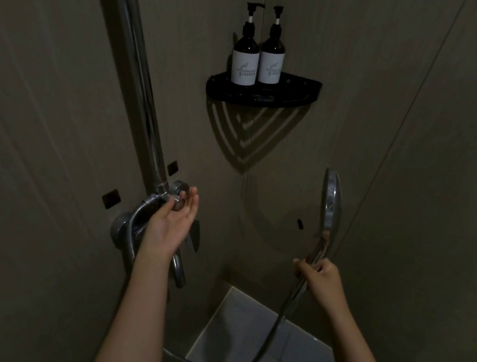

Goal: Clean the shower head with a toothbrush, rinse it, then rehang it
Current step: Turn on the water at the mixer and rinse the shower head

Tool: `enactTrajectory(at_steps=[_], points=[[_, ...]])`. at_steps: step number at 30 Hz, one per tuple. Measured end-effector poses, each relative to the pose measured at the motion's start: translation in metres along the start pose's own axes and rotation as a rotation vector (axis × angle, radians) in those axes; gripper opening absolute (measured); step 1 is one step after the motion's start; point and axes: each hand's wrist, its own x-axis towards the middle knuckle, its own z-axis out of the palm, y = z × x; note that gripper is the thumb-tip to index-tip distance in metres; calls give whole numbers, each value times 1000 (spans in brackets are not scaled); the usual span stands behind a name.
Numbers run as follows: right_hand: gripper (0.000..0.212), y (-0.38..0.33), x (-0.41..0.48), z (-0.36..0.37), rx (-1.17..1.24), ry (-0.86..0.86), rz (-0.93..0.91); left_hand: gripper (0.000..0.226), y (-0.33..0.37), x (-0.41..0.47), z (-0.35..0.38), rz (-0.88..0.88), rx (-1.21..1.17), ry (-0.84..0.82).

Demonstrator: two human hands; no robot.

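My right hand (319,279) grips the handle of the chrome shower head (331,203), which stands upright and edge-on at the right, its face turned left. Its metal hose (270,336) loops down across the floor and back up to the mixer. My left hand (174,221) is at the round chrome knob (181,191) of the shower mixer on the left wall, thumb and fingers spread around it, palm facing right. No toothbrush is in view.
A chrome riser rail (139,65) runs up the left wall from the mixer. A black corner shelf (263,92) holds two dark pump bottles (258,58). The tub spout (179,271) hangs below the mixer. Grey floor tiles (247,334) lie below.
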Motion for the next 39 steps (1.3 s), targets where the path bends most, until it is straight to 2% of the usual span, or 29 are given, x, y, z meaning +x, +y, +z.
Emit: enactTrajectory(at_steps=[3,8,12,15,17,20,25,28,32,39], points=[[15,1,-1,2,-2,-7,-5,9,1,5,3,32,63,86],[20,1,-3,6,-13,-5,-17,25,-3,15,17,83,252,277],[18,2,-6,6,-16,1,-24,31,-2,27,33,79,495,468],[17,2,-8,6,-5,-11,-8,21,-5,32,34,54,714,561],[17,2,-9,7,-3,-14,-8,19,-9,25,30,85,788,526],[15,1,-11,9,-10,-25,2,20,-8,7,23,115,622,344],[20,-1,-17,12,-13,-27,1,27,2,-4,-4,-35,-159,10],[21,-1,-21,10,-22,-35,-6,35,-5,-8,-10,-26,-379,-33],[21,0,-22,6,-21,-5,-19,35,-9,-9,-12,-48,-531,-89],[22,1,-18,3,-22,15,-21,30,-7,-9,-12,19,-379,25]])
